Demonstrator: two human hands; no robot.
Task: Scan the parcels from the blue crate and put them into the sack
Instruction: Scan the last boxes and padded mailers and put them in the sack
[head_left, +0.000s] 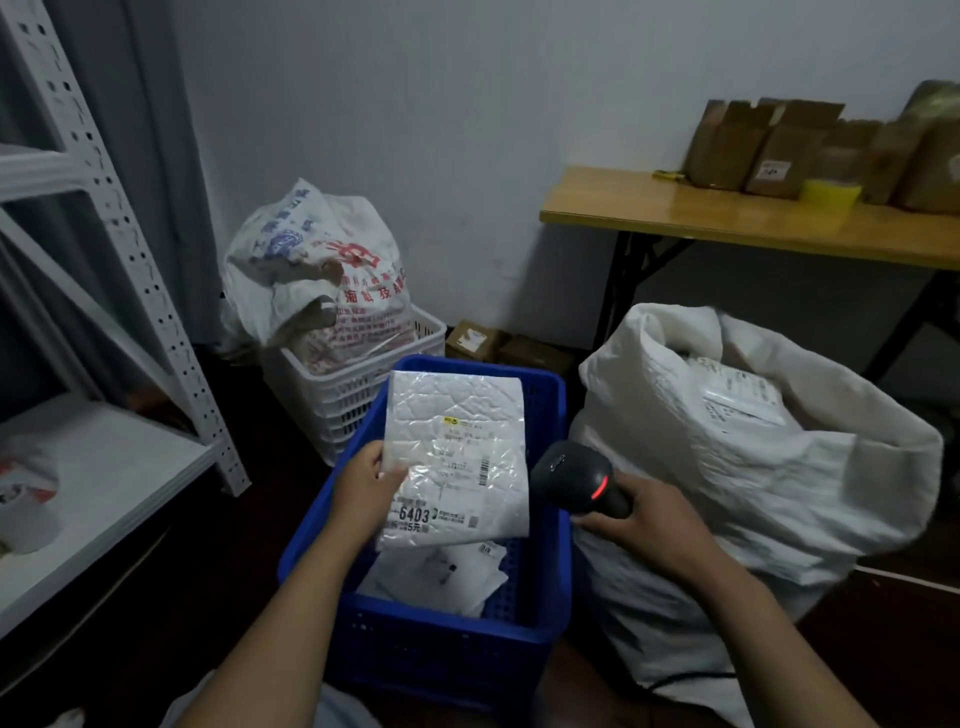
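White parcel (457, 457) pinched by left hand (366, 488) above blue crate (447, 649); right hand (644, 525) grips black scanner (576, 480), fingers seemingly curled round its handle, beside sack (779, 493).

In the centre of the frame, the white crinkled plastic mailer (457, 397) bears a shipping label (460, 470) with a bold "6403" and "5元" just beneath it. The finer print is illegible. The white woven bag (332, 270), upper left of centre, shows red and blue Chinese characters too crumpled to read.

Wooden table (675, 214), cardboard boxes (779, 156), white crate (358, 397), shelving (111, 467)
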